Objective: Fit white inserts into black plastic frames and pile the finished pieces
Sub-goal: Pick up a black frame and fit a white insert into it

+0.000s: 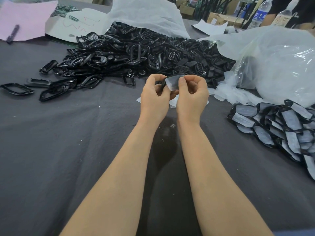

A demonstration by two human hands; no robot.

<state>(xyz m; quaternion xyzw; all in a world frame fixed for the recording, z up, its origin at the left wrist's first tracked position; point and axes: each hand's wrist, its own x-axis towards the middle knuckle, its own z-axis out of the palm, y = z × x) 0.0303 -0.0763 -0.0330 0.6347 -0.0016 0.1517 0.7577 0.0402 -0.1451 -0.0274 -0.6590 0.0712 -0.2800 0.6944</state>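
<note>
White insert (172,83) is held above the tabletop (68,133), before the heap of empty frames (136,53). The right hand (191,92) pinches it against the black frame (163,85), which the left hand (154,95) grips with curled fingers (153,78). To seat it well, line up the outlines first, then press evenly along the rim. The finished pile (281,126) lies at the right.

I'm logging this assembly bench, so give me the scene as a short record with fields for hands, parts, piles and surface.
Left hand: grips a black plastic frame
Right hand: pinches a white translucent insert against that frame
Frame supply: heap of loose black frames, beyond the hands
Finished pile: framed inserts, at the right
Surface: dark grey cloth
</note>
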